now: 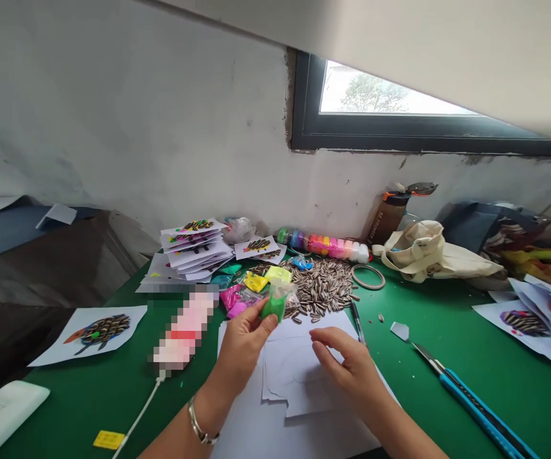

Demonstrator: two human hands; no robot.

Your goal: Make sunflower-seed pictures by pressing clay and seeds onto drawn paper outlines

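My left hand (pixel 241 341) pinches a small clear bag of green modelling clay (pixel 274 307) between thumb and fingers, held above the paper. Near it, my right hand (pixel 349 362) hovers with fingers stretched and thumb apart, holding nothing. Beneath both hands lie white paper sheets (pixel 299 394); faint pencil lines show on the top one. Just behind are a heap of striped sunflower seeds (pixel 326 284) and several bagged clay packets, among them a yellow one (pixel 255 282) and a magenta one (pixel 230 296). A black pen (pixel 358 322) rests beside the sheets.
A blue utility knife (pixel 476 401) lies at right with its blade out. Stacked seed pictures (pixel 196 248) stand at back left. Along the back are a tube of coloured clay (pixel 326 245), a tape roll (pixel 368 276), a bottle (pixel 388 217) and a cloth bag (pixel 419 252).
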